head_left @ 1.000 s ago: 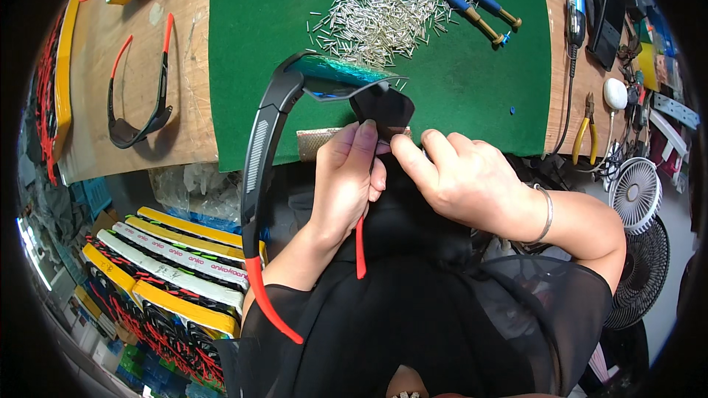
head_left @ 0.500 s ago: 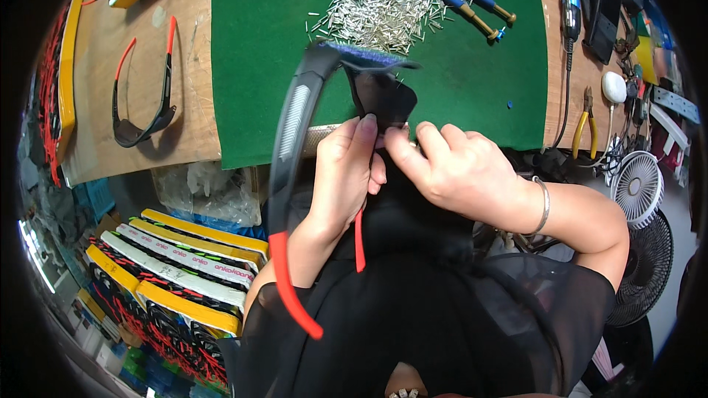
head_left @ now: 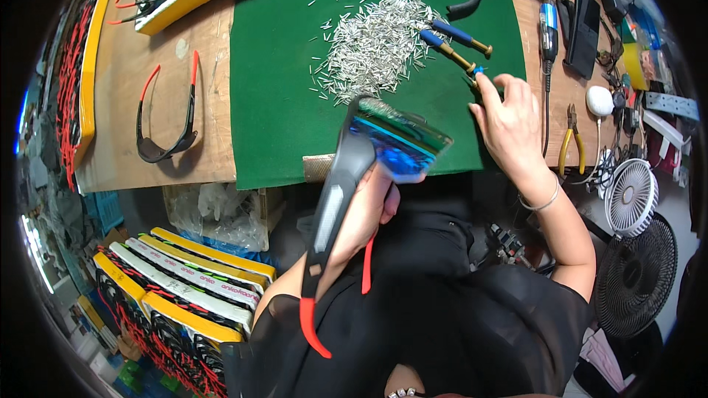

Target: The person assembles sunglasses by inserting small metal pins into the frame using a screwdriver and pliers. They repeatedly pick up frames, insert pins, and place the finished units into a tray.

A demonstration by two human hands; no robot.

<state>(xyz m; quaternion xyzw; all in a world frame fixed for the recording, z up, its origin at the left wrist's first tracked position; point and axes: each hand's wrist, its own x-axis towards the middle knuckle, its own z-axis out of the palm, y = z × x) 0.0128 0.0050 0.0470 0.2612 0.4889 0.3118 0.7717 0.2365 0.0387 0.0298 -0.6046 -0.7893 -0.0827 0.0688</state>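
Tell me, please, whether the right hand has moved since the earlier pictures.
Yes: against the green mat, the right hand has moved rightward and farther from the body, from the mat's near edge up to a blue-handled tool.

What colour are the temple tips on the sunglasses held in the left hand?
The temple tips are red, showing best in the head view.

Green mat point(head_left: 273, 103) with pins point(head_left: 376, 51), blue-handled tools point(head_left: 436, 40)

White fan point(head_left: 631, 197) just beside black fan point(head_left: 638, 280); yellow-handled cutters point(head_left: 571, 128) on wooden bench point(head_left: 114, 118) near white round gadget point(head_left: 599, 101).
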